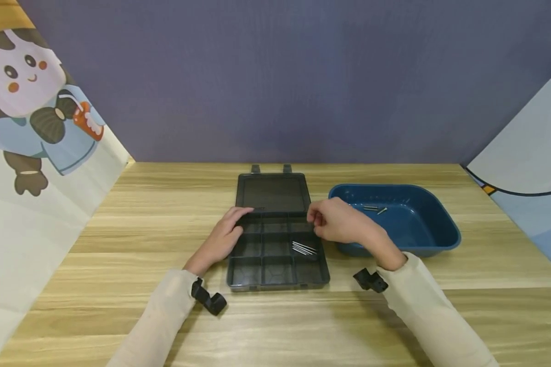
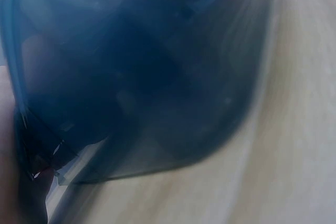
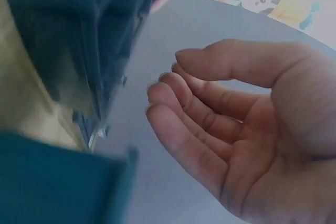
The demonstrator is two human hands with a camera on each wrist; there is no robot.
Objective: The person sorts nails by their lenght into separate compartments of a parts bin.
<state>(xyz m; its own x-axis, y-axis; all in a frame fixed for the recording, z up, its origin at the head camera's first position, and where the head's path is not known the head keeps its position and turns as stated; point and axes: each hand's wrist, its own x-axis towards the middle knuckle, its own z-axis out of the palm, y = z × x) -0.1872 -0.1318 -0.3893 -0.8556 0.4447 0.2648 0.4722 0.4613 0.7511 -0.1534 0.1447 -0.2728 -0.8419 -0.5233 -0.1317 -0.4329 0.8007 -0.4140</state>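
Observation:
A dark translucent organizer box point(image 1: 278, 288) lies with its lid point(image 1: 273, 192) folded back. Several thin metal nails or screws point(image 1: 304, 248) sit in its middle-row right compartment. The left hand point(image 1: 222, 237) rests along the box's left side, fingers near the hinge. Over the box's right edge hovers the right hand point(image 1: 340, 220); the right wrist view shows this hand point(image 3: 236, 124) with fingers loosely bent, thumb apart, holding nothing. The left wrist view is blurred, with dark blue plastic point(image 2: 157, 77) and part of the left hand point(image 2: 8, 140) at the edge.
Right of the box stands a blue tub point(image 1: 450, 224) with a few screws point(image 1: 371, 208) inside, partly hidden by the right hand and forearm. Behind the wooden table point(image 1: 174, 188) rises a purple-grey panel point(image 1: 275, 81). Printed cartoon sheets point(image 1: 96, 204) stand at both sides.

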